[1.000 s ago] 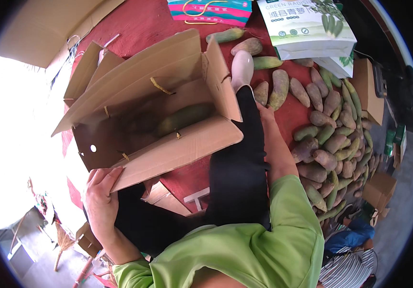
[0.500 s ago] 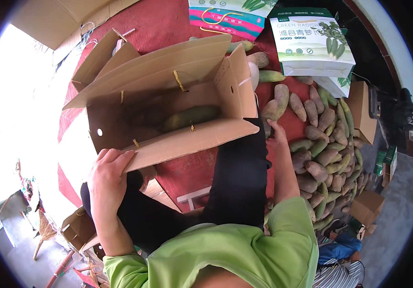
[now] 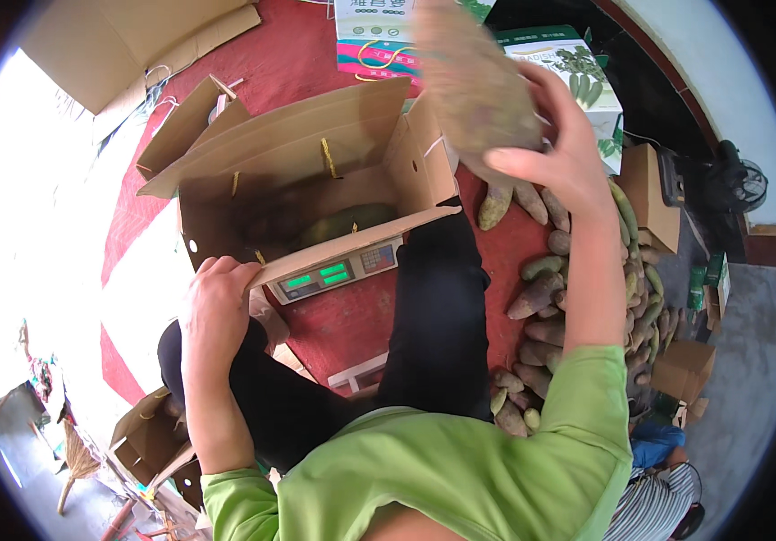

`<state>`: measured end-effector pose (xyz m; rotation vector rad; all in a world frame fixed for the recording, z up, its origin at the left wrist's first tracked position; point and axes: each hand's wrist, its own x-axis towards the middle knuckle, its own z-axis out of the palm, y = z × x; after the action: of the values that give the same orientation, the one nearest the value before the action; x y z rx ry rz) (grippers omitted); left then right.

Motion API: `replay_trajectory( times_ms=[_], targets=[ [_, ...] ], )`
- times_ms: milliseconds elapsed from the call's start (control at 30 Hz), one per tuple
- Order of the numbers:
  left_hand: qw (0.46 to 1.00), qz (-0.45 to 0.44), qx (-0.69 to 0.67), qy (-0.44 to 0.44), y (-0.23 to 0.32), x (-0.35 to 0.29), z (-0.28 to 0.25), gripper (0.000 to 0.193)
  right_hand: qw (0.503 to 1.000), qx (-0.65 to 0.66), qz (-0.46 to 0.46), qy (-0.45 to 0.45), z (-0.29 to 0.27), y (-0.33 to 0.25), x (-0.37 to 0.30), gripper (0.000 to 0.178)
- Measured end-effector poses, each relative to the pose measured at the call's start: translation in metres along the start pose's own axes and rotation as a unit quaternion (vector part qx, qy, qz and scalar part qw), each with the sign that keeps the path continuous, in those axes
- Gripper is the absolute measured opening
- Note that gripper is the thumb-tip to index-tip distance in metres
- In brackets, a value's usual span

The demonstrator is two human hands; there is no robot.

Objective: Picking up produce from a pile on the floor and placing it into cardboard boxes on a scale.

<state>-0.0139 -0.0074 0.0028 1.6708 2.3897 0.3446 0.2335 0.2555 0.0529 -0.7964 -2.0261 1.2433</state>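
Your right hand (image 3: 573,162) grips a raised radish (image 3: 474,86)
At left, your left hand (image 3: 215,298) pinches the near flap (image 3: 361,241) of an open cardboard box (image 3: 372,183).

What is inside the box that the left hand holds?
A green radish lies inside the cardboard box; shadow obscures the left end, and the near flap covers the nearest part.

red mat (image 3: 343,335) | loose radishes (image 3: 537,296) | digital scale (image 3: 334,274) | pink-and-blue box (image 3: 352,59)
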Motion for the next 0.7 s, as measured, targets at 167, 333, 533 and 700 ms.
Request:
replay_trajectory(
  times_ms=[167, 333, 533, 700],
  targets=[
    [1.0, 0.01, -0.018, 0.003, 0.001, 0.001, 0.001, 0.021, 0.959, -0.204, -0.111, -0.162, 0.072, -0.017, 0.04, 0.073],
    [1.0, 0.015, -0.01, -0.004, -0.002, 0.0, 0.002, 0.021, 0.851, -0.391, -0.08, -0.341, 0.146, 0.001, 0.054, 0.069],
    [1.0, 0.013, 0.013, 0.0, 0.0, -0.001, 0.0, 0.019, 0.796, -0.437, -0.067, -0.413, 0.18, 0.021, 0.053, 0.07],
    [1.0, 0.014, 0.01, -0.01, -0.001, 0.0, -0.002, 0.015, 0.858, -0.393, -0.082, -0.322, 0.177, 0.013, 0.051, 0.06]
  ],
)
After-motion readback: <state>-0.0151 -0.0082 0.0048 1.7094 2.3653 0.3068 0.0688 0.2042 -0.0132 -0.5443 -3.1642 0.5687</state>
